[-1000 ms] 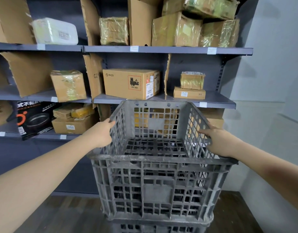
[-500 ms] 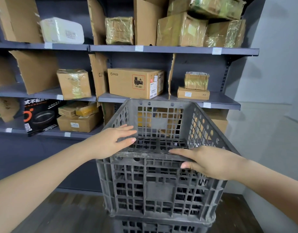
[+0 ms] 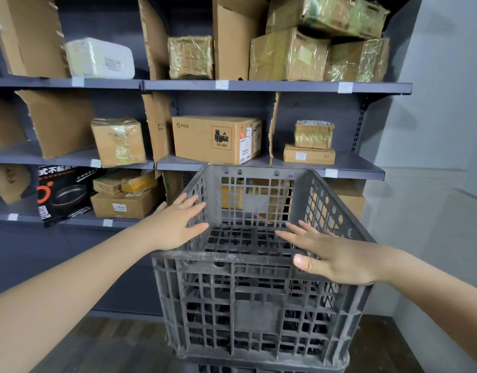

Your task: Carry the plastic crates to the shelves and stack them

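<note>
Fingers [image 3: 197,211] of the left hand [image 3: 175,227] lie straight and released at the left rim of the grey plastic crate [image 3: 259,305]; right hand [image 3: 331,257] rests flat on the near rim, grasping nothing. Readable behind on the shelves [image 3: 272,85]: "PICO" and "UN 3481" on a cardboard box [image 3: 216,140], "3270" on a white parcel [image 3: 100,59], "0448" on a lower carton [image 3: 124,204]. Against half a second ago, both hands have slid further apart along the rim, while the crate sits stacked on another crate [image 3: 259,369] before the shelves.
</note>
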